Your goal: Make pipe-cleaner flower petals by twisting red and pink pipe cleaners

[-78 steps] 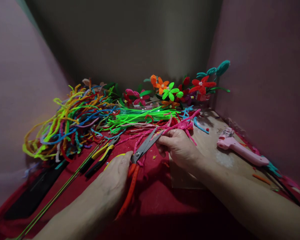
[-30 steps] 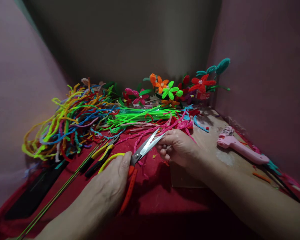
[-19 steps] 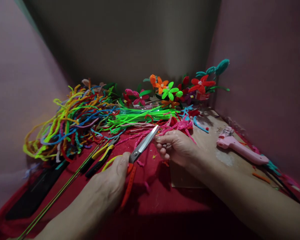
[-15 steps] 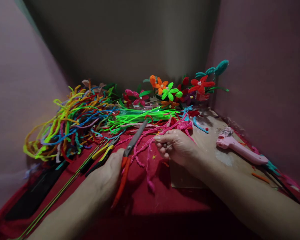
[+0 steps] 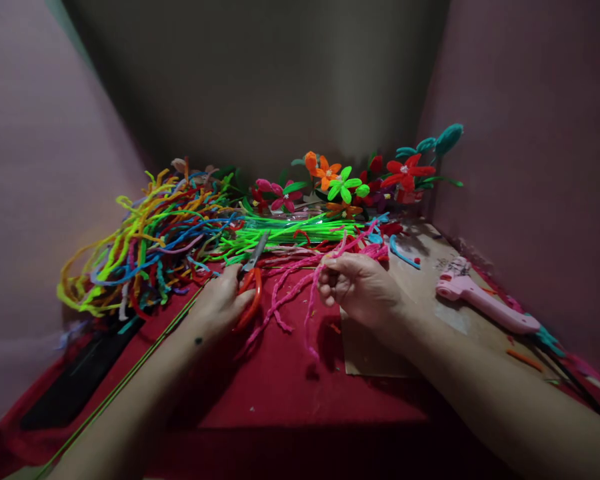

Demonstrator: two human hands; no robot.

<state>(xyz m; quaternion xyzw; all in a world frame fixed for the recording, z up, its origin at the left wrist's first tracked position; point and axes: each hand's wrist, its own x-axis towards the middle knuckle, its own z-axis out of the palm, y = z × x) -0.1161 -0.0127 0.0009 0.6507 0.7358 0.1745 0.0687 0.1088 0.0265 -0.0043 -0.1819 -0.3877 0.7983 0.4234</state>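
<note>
My left hand (image 5: 223, 297) is closed around scissors (image 5: 253, 300) with orange-red handles, their blades pointing up and away over the red cloth. The hand is beside the heap of coloured pipe cleaners. To the right, my right hand (image 5: 355, 287) is in a pinch, thumb against forefinger. A crinkled pink pipe cleaner (image 5: 310, 317) hangs from those fingertips, its lower end above the cloth. More pink pipe cleaners (image 5: 285, 283) lie behind and left of this hand. What else the fingertips cover is too small to make out.
Multicoloured pipe cleaners (image 5: 155, 233) heap at the left, green ones (image 5: 285, 230) in the middle. Pipe-cleaner flowers (image 5: 343, 183) stand along the back. A pink glue gun (image 5: 485, 300) rests on a board (image 5: 380, 357) at right. Long green stems (image 5: 130, 373) and a black object (image 5: 77, 380) lie left.
My left hand has moved forward and left with the scissors, now covering the yellow-and-black pliers. The pink pipe cleaner's hanging end has shifted slightly right and up; my right hand stays pinched.
</note>
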